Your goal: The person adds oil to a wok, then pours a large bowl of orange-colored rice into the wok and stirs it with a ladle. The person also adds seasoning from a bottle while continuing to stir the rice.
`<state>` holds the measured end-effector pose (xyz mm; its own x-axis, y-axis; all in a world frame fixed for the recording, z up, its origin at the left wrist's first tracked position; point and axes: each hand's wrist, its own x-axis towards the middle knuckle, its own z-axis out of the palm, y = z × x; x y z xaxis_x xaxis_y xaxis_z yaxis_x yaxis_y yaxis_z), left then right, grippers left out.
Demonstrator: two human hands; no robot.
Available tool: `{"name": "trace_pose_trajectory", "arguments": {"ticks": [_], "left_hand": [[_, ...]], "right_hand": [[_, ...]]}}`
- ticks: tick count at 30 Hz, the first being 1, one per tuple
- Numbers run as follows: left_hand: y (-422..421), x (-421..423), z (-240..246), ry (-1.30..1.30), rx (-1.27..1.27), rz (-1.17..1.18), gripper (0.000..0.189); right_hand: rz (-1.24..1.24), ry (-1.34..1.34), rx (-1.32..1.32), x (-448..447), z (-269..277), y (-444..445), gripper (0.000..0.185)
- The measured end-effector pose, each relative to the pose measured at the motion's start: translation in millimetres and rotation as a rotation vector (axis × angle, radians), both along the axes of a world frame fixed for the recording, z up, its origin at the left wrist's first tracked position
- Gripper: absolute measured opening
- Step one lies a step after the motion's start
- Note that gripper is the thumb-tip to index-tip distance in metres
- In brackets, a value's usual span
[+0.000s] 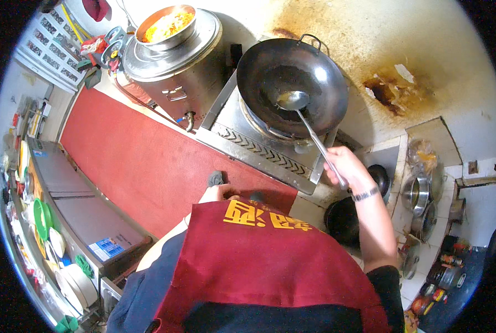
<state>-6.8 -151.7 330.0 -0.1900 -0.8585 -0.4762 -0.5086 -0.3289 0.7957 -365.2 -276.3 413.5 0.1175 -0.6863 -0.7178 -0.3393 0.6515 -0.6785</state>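
My right hand [347, 166] is closed around the long metal handle of a ladle [294, 100]. The ladle's bowl rests low inside a large dark wok [258, 70], and a little yellowish liquid seems to lie in it. That wok sits tilted on a steel stove [227, 118], its loop handle against the stained wall. Close to the top edge of my dark red apron [273, 258], my left hand [219, 193] has its fingers curled. The apron partly hides this hand, so whether it holds anything cannot be told.
Left of the stove stands a steel drum [171, 89] with a tap; a bowl of shredded orange and pale food [169, 27] is on its lid. Red matting [148, 162] covers the floor. A steel counter [90, 208] runs along the left, and pots [416, 193] line the right ledge.
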Motion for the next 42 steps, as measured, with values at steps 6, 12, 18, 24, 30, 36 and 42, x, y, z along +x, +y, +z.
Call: {"name": "trace_pose_trajectory", "arguments": {"ticks": [6,12,18,24,30,36,42], "left_hand": [[-50,22,4,0.017,-0.019,-0.086,0.026],[-108,89,-1,0.084,-0.040,-0.081,0.030],[-151,142,-24,0.149,-0.004,-0.224,0.028],[-176,165,7,0.105,-0.041,-0.370,0.026],[-181,175,0,0.074,-0.118,-0.437,0.025],[-165,164,-9,0.011,-0.125,-0.395,0.027],[-147,155,-18,0.001,-0.157,-0.363,0.024]], "right_hand": [[-0.216,-0.007,-0.112,30,-8,-28,0.019],[-0.078,0.599,-0.275,66,34,10,0.041],[-0.077,0.862,-0.478,98,30,40,0.058],[-0.147,0.928,-0.403,137,50,31,0.052],[-0.338,0.510,-0.187,132,63,32,0.030],[-0.378,0.174,0.018,122,56,15,0.016],[-0.490,-0.140,0.025,104,15,-28,0.013]]}}
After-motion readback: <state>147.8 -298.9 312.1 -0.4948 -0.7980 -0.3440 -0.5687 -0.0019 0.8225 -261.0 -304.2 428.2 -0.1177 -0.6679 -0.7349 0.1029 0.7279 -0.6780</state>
